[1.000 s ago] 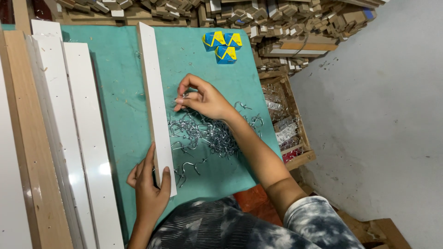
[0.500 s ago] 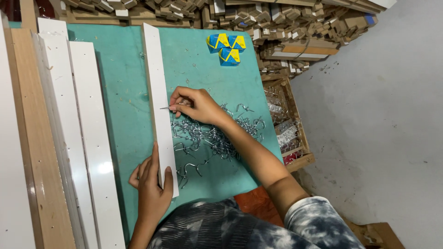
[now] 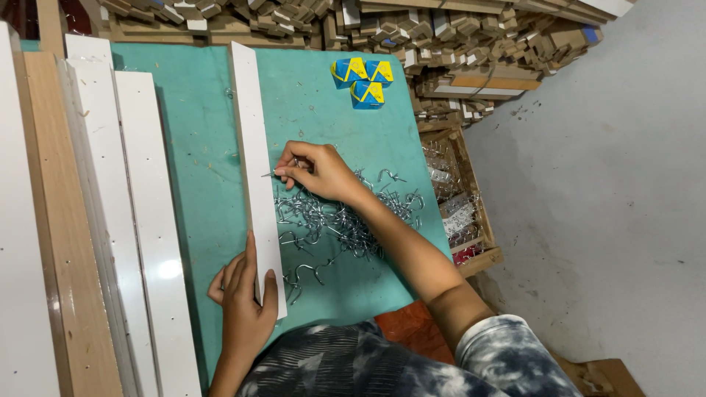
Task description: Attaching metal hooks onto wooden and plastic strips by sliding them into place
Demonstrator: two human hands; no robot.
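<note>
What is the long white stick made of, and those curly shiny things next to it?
The long white strip looks like wood or board with a smooth white coating: it is flat, straight and a bit glossy. The left hand holds its near end. The curly hooks seem to be metal wire, silvery and glinting. The right hand pinches one against the strip.

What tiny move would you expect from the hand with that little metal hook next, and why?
Probably press and twist the hook into the white strip. The right hand pinches it with its tip at the strip's edge, while the left hand steadies the strip's near end on the green table.
</note>
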